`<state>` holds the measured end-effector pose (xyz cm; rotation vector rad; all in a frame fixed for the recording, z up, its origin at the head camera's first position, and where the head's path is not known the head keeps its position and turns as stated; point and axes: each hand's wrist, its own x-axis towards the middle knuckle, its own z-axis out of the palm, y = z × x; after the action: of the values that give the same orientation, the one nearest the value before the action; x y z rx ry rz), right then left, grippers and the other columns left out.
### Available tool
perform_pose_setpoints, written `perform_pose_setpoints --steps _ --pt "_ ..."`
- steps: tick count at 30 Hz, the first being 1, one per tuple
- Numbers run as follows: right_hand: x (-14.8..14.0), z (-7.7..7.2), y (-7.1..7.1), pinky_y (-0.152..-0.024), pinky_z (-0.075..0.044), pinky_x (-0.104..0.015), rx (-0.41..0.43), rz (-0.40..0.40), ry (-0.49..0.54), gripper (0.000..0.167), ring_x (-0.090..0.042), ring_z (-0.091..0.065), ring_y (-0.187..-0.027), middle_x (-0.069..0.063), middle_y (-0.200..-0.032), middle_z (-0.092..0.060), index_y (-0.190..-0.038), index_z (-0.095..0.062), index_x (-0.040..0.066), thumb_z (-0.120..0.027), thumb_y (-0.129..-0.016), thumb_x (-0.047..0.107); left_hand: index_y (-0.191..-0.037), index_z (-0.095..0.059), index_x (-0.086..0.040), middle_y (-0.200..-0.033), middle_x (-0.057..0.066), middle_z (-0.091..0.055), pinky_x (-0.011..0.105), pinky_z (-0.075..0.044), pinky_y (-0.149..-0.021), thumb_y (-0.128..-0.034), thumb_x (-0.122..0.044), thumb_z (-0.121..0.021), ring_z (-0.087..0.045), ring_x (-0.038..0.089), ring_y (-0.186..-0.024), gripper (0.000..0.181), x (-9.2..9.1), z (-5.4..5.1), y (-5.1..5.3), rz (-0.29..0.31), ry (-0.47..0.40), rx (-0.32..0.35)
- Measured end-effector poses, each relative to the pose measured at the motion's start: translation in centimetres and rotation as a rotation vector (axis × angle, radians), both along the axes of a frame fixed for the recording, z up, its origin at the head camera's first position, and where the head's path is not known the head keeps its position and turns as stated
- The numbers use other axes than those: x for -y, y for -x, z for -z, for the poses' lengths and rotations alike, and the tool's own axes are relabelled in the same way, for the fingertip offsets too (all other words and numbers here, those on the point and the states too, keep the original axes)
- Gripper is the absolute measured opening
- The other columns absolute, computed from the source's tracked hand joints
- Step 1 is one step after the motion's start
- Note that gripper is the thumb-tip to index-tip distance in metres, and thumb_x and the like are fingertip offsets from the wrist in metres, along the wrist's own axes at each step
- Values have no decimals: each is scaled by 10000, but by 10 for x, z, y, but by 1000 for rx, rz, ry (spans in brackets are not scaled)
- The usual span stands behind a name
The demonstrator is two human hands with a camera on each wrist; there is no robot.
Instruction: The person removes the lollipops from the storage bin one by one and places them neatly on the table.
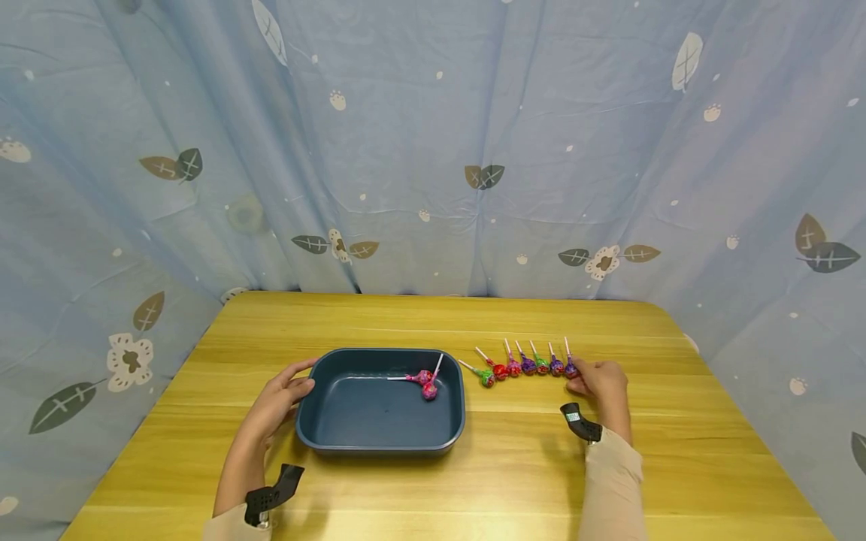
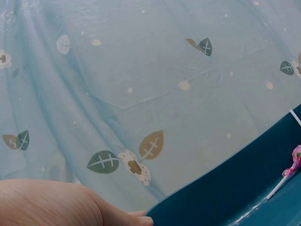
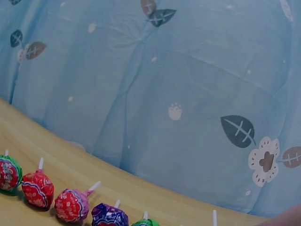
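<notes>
On the table, a dark blue plastic basin (image 1: 379, 449) holds two pink-wrapped lollipops (image 1: 429, 391), their sticks pointing different ways. My left hand (image 1: 276, 398) holds the basin's left rim; the thumb lies at the edge, as the left wrist view also shows. To the right of the basin, several wrapped lollipops (image 1: 514, 368) lie side by side in a row, sticks pointing away. At the row's right end my right hand (image 1: 602, 379) pinches a purple lollipop (image 1: 571, 369) by its wrapped head. The right wrist view barely shows that hand, and its fingertips are out of frame.
The wooden table (image 1: 473, 488) ends at a light blue patterned curtain (image 1: 433, 150) hanging behind it and along both sides. A green lollipop (image 1: 487, 378) at the row's left end lies close to the basin's right wall. Black camera mounts (image 1: 274, 494) sit on both wrists.
</notes>
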<state>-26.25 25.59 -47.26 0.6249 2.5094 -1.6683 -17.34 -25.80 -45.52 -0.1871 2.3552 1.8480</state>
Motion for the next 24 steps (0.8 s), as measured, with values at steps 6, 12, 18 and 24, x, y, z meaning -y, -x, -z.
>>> perform_pose_setpoints --steps 6,12,18,24 --pt "2 2 1 -966 -420 -442 -10 8 -121 464 -123 -645 -481 -25 -498 -618 -1026 -616 -148 -573 -962 310 -1501 -316 -80 -1417 288 -412 457 -467 -915 -1037 -143 -433 -500 396 -1202 483 0 0 0 -4 -1 2" --pt "1 0 1 -786 -511 -282 -3 3 -95 493 -107 -646 -492 -28 -529 -632 -1086 -599 -167 -551 -973 310 -1502 -313 -78 -1425 289 -403 461 -462 -918 -1037 -151 -435 -493 402 -1211 486 0 0 0 1 3 3" --pt "2 -3 0 -533 -517 -214 -13 19 11 500 -98 -639 -484 -61 -590 -642 -1126 -537 -217 -560 -970 258 -1499 -315 -69 -1424 290 -405 442 -470 -907 -1036 -147 -435 -494 399 -1212 485 0 0 1 1 4 0" --pt "3 -5 -2 -549 -531 -234 -10 8 12 466 -109 -645 -497 -48 -598 -634 -1146 -536 -199 -553 -978 236 -1497 -318 -65 -1420 292 -409 420 -482 -884 -1034 -143 -435 -504 394 -1200 483 0 0 1 -3 3 -1"
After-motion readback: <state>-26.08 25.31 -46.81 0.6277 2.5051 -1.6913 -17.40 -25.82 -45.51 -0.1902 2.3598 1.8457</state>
